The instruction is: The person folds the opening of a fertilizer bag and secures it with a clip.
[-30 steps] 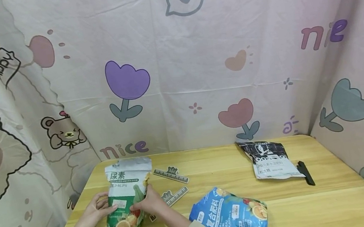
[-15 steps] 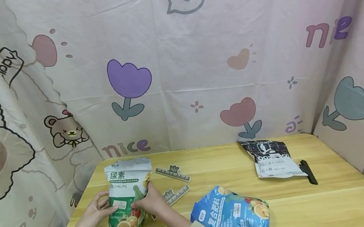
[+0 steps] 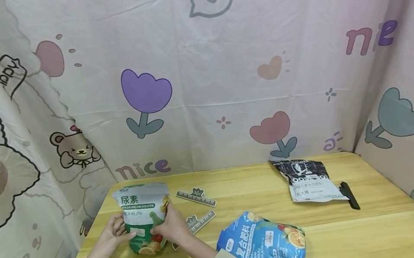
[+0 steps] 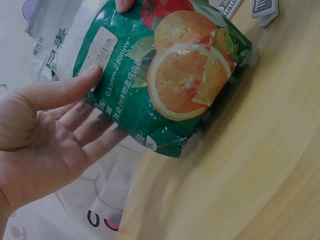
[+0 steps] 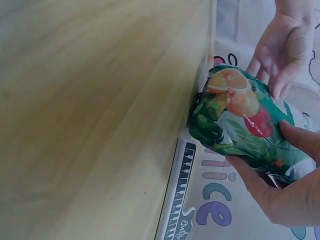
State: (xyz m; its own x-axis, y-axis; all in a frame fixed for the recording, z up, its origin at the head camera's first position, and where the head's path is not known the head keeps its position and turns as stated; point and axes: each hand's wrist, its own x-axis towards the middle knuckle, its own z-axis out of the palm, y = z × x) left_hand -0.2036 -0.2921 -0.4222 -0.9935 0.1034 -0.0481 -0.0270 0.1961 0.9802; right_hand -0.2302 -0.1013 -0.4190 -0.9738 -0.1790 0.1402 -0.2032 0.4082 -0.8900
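Note:
A green and white fertilizer bag (image 3: 142, 218), printed with fruit, is held between both hands at the left of the table. My left hand (image 3: 106, 244) grips its left side, thumb (image 4: 75, 90) on the front and fingers behind. On the opposite side my right hand (image 3: 174, 227) holds it, its thumb (image 5: 297, 137) also pressing the front. The bag's bottom (image 5: 205, 120) is near the tabletop; whether it touches cannot be told. Part of the bag's back is hidden.
Right of the bag lie piano-key patterned clips (image 3: 196, 198), one partly behind the right hand. A blue fertilizer bag (image 3: 263, 243) lies near the right forearm. Farther back right lies a black and white bag (image 3: 310, 181) with a black clip (image 3: 349, 195) at its edge.
The green and white bag has shifted slightly back, and its top has tipped a little left. Both hands have kept their hold on it. The other bags and the clips stay put.

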